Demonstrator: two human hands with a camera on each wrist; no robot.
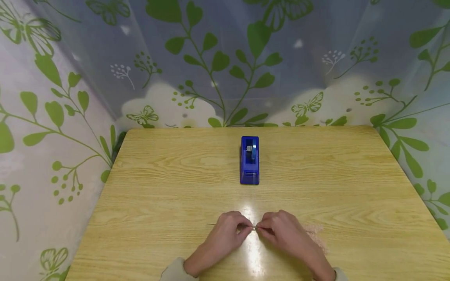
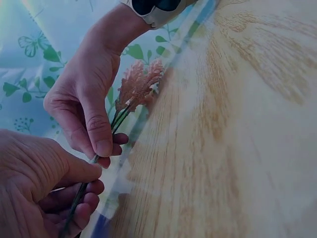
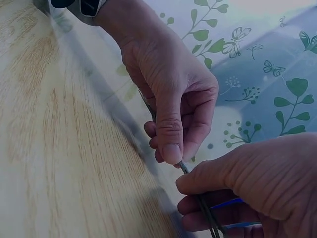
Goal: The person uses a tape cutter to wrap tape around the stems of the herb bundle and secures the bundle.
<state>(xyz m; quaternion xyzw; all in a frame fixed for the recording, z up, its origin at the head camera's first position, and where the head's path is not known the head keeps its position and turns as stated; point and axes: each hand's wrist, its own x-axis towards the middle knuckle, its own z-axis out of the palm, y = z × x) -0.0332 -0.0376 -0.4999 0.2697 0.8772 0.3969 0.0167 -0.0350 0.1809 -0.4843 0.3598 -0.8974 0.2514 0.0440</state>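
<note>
You pinch a thin green stem (image 1: 254, 227) with a pink, fluffy flower head (image 2: 137, 83) at one end; it lies low and centre in the head view, its long axis running left to right across the frame, flower end toward the right and bare tip poking out to the left. Your left hand (image 1: 225, 234) and right hand (image 1: 281, 231) meet on it, thumbs and forefingers curled tight round the stem, just above the wooden table (image 1: 158, 187). Well apart, up the middle of the frame, stands a blue tape dispenser (image 1: 250, 160), with nothing between it and your hands.
</note>
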